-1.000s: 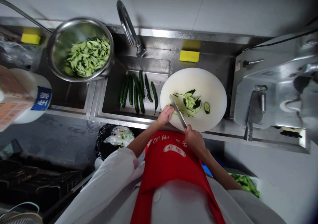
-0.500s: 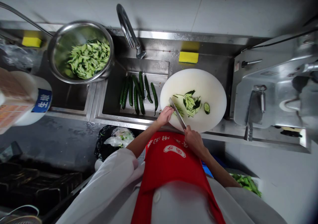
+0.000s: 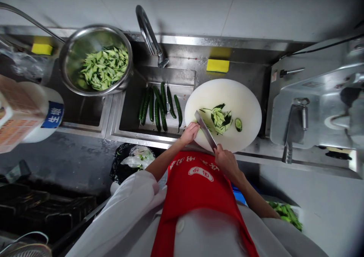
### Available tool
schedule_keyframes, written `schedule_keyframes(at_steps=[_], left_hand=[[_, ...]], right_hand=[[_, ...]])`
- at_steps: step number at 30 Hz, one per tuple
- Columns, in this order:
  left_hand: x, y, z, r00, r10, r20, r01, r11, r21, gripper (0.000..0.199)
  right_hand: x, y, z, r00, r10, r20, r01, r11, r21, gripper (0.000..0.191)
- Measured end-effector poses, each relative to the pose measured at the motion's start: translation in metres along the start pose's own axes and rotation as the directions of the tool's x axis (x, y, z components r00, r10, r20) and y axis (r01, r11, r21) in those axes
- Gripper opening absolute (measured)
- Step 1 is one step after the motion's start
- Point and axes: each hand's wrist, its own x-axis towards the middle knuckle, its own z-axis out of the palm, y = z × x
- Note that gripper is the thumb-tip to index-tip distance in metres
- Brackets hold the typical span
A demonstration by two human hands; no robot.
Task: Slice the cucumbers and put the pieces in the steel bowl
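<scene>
My right hand is wrapped around the handle of a kitchen knife, whose blade slants up and left across the near left part of a round white cutting board. Against the left side of the blade, my left hand has its fingers curled down on a cucumber, which is mostly hidden by the fingers and blade. Just right of the knife lies a heap of cut cucumber slices. A single oval cucumber slice rests apart from it.
Several whole cucumbers lie in the sink basin under a faucet. A steel bowl of cut cucumber stands left. A yellow sponge sits behind the board. At right, a cleaver lies on a metal surface.
The knife blade has tilted a little, showing more of its flat side and covering the slices beside it. Both hands stay in nearly the same place; the view has shifted slightly.
</scene>
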Motion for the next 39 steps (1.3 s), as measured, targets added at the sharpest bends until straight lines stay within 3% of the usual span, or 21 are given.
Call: schedule_keyframes(at_steps=[3,6,9,11,13,16,19,24,28,31,33,35,37,38,39], left_hand=[[0.000,0.004,0.000,0.999,-0.030,-0.015,0.029,0.999,-0.021,0.027],[-0.004,0.011,-0.005,0.978,-0.124,-0.167,0.121,0.992,-0.028,0.025],[-0.008,0.019,-0.015,0.865,-0.302,-0.402,0.316,0.948,-0.031,0.027],[-0.010,0.023,-0.019,0.819,-0.366,-0.443,0.391,0.920,-0.036,0.029],[-0.008,0.027,-0.018,0.868,-0.355,-0.348,0.374,0.927,-0.013,0.028],[-0.002,0.029,-0.013,0.962,-0.264,-0.066,0.269,0.960,0.080,0.024],[0.005,0.028,-0.014,0.969,-0.224,0.105,0.207,0.966,0.153,0.025],[0.009,0.025,-0.027,0.957,-0.156,0.244,0.125,0.982,0.140,0.014],[0.016,0.025,-0.028,0.942,-0.209,0.264,0.159,0.967,0.199,0.014],[0.025,0.025,-0.031,0.921,-0.261,0.290,0.182,0.944,0.274,0.028],[0.032,0.029,-0.040,0.939,-0.228,0.257,0.157,0.950,0.270,0.025],[0.041,0.043,-0.050,0.979,-0.188,0.082,0.164,0.957,0.239,0.016],[0.052,0.069,-0.056,0.991,-0.117,-0.068,0.129,0.971,0.203,0.020],[0.058,0.085,-0.055,0.997,-0.049,-0.055,0.059,0.980,0.191,0.024],[0.063,0.102,-0.051,0.999,0.044,0.030,-0.049,0.983,0.178,0.029]], right_hand=[[-0.003,0.005,-0.006,1.000,-0.007,-0.005,0.007,1.000,0.010,0.028],[-0.006,0.010,-0.009,1.000,0.001,-0.018,0.000,1.000,0.029,0.028],[-0.006,0.014,-0.007,1.000,0.008,-0.028,-0.007,0.999,0.042,0.028],[-0.004,0.018,-0.004,0.999,0.020,-0.038,-0.018,0.998,0.054,0.028],[-0.003,0.023,0.000,0.998,0.037,-0.054,-0.033,0.997,0.074,0.028],[-0.001,0.035,0.005,0.994,0.064,-0.088,-0.056,0.994,0.094,0.028],[-0.001,0.046,0.010,0.989,0.082,-0.127,-0.069,0.992,0.101,0.028],[-0.004,0.056,0.019,0.979,0.099,-0.179,-0.076,0.988,0.133,0.026],[-0.008,0.060,0.023,0.972,0.116,-0.202,-0.089,0.986,0.140,0.026],[-0.015,0.064,0.020,0.967,0.108,-0.232,-0.082,0.990,0.119,0.026],[-0.022,0.067,0.017,0.959,0.111,-0.263,-0.087,0.991,0.098,0.025],[-0.029,0.070,0.013,0.944,0.126,-0.304,-0.102,0.990,0.092,0.023],[-0.033,0.071,0.008,0.925,0.155,-0.348,-0.129,0.987,0.098,0.021],[-0.034,0.070,0.004,0.917,0.164,-0.364,-0.138,0.986,0.097,0.021],[-0.033,0.069,0.000,0.914,0.159,-0.372,-0.136,0.987,0.088,0.021]])
